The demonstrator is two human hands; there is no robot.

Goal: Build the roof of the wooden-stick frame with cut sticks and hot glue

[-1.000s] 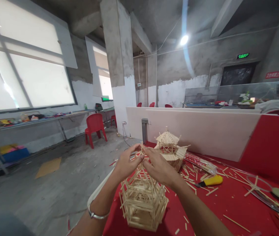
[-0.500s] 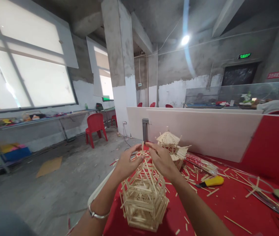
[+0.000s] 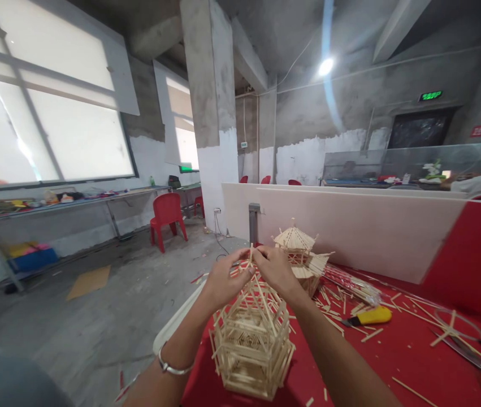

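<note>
A six-sided pavilion model of thin wooden sticks (image 3: 249, 353) stands in front of me, its open roof frame rising to a peak. A short upright stick (image 3: 251, 247) tops that peak. My right hand (image 3: 277, 271) pinches at this stick from the right, with fingers bent. My left hand (image 3: 224, 282) cups the peak from the left, thumb and fingertips closed about the roof sticks; the exact contact is partly hidden. Behind my right hand is a second stick pavilion (image 3: 295, 240) with a densely covered roof.
Loose sticks, a yellow utility knife (image 3: 371, 316) and a plastic bag of sticks (image 3: 352, 282) lie on the red tabletop (image 3: 350, 373) to the right. A pale board (image 3: 342, 226) borders the back. Someone in a light top (image 3: 480, 183) sits beyond it.
My right fingers have drawn in and curled at the upright stick on the peak. My left hand stays about the peak. The whole view has shifted slightly.
</note>
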